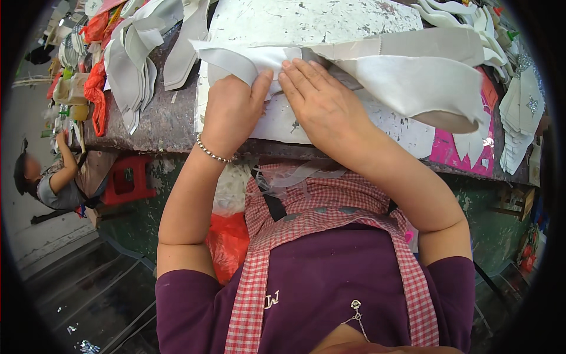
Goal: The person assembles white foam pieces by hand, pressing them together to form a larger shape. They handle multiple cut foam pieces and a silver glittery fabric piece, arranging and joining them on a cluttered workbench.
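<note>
A long, curved piece of satiny white material [413, 82], with a greyish backing and shaped like a shoe upper, lies across a paint-worn white board [318, 20]. At its left part, my left hand [233, 109] has its fingers curled around the edge, the thumb pressed on top. My right hand [321, 103] lies flat on the material just beside it, fingers stretched out together and pointing away from me. The fingertips of my left hand are hidden beneath the material. To the right, the piece bends up and its far end curls over the board.
Stacks of white cut pieces [132, 65] lie at the left, with more at the far right [522, 112]. Red plastic strips [95, 97] hang on the left table edge. A magenta sheet [457, 153] sticks out at the right front. Another person [59, 174] sits at the left near a red stool [127, 180].
</note>
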The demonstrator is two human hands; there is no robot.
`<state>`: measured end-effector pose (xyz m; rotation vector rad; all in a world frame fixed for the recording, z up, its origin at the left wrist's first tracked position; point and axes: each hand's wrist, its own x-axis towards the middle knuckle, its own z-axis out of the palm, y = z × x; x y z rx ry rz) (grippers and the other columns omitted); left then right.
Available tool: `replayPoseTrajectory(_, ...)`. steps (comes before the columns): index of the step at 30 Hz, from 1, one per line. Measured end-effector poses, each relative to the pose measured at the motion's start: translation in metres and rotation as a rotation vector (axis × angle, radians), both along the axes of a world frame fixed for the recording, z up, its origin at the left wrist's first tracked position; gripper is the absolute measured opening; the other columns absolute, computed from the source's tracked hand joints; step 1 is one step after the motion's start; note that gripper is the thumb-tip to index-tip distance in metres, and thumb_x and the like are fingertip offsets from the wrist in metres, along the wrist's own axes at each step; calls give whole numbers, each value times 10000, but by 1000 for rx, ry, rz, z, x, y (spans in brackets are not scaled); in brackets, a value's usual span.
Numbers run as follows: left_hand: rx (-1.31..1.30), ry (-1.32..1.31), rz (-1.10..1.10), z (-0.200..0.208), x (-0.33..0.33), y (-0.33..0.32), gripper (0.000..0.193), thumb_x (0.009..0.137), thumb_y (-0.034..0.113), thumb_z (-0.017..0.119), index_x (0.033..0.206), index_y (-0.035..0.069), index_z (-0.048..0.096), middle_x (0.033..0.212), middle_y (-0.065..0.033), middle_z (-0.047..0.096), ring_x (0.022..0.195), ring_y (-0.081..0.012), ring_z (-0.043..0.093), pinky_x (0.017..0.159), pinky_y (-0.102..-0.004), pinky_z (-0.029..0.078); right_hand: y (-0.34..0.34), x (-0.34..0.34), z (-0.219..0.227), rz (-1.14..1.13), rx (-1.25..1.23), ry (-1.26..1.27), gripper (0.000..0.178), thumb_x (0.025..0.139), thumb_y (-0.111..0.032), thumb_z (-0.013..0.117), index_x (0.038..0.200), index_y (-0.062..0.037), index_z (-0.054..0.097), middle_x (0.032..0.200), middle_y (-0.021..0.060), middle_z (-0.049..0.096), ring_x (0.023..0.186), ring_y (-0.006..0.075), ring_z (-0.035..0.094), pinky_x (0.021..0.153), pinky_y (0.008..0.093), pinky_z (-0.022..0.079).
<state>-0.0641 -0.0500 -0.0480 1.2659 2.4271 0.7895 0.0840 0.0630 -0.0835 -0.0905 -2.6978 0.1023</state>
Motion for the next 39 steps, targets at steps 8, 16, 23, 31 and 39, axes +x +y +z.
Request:
replayPoseTrajectory(8, 89, -171, 49, -20, -9, -10, 361, 866, 266, 672, 692, -50, 675, 553, -157, 622, 523, -295, 637, 555, -402, 506, -4, -2, 2, -29, 58, -108, 479, 906, -112, 522, 1343, 86, 527, 1417, 242, 528, 1340, 333, 495, 1146, 417, 350)
replayPoseTrajectory(16, 22, 18, 111, -19, -6, -18, 472, 849, 409, 733, 743, -49, 685, 616, -182, 649, 572, -333, 658, 584, -423, 518, -5, -16, 16, 10, 250, -232, 510, 885, -119, 545, 1356, 75, 517, 1421, 226, 524, 1353, 334, 472, 1132, 422, 352)
replayPoseTrajectory(23, 313, -289, 231, -19, -21, -28, 424, 862, 333, 776, 1041, -40, 681, 819, -102, 731, 667, -166, 673, 600, -327, 527, -6, -4, 12, 51, -12, -136, 488, 868, -76, 532, 1319, 111, 527, 1399, 253, 528, 1351, 365, 463, 1118, 458, 371)
replayPoseTrajectory(31, 325, -276, 278, -25, -41, -36, 352, 841, 294, 764, 972, -25, 698, 832, -132, 730, 710, -201, 675, 664, -348, 515, -13, 6, 27, 76, -27, -205, 483, 805, 2, 540, 1262, 158, 546, 1369, 302, 529, 1320, 403, 480, 1125, 477, 363)
replayPoseTrajectory(39, 205, 63, 276, -27, -39, -37, 375, 850, 338, 719, 894, -25, 633, 769, -246, 646, 729, -416, 643, 678, -465, 486, -15, -9, 36, 61, -122, -239, 410, 736, 2, 607, 1118, 143, 566, 1310, 331, 546, 1242, 420, 503, 1042, 464, 405)
